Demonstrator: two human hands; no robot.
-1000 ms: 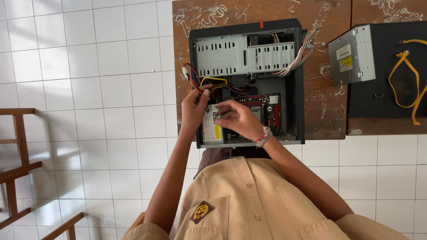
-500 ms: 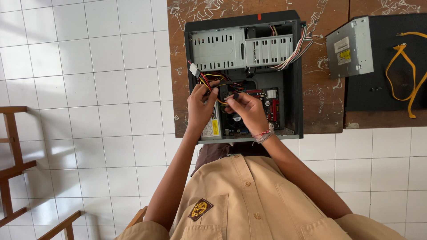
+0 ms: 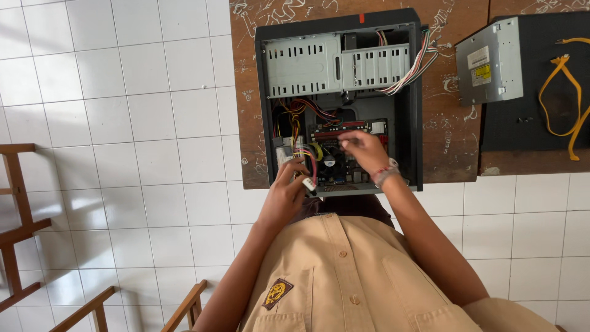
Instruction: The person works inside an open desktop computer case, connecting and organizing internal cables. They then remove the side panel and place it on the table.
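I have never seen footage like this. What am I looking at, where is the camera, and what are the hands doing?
One camera, worn on a person's head, looks straight down at their own bare hands and tan shirt. On a scratched brown wooden desk lies an open black computer case, its circuit board and coloured wires exposed. The left hand holds a small white connector on red and yellow wires. The right hand, with a wristband, reaches onto the board. Beside the case lie a grey metal disc drive and a yellow flat cable.
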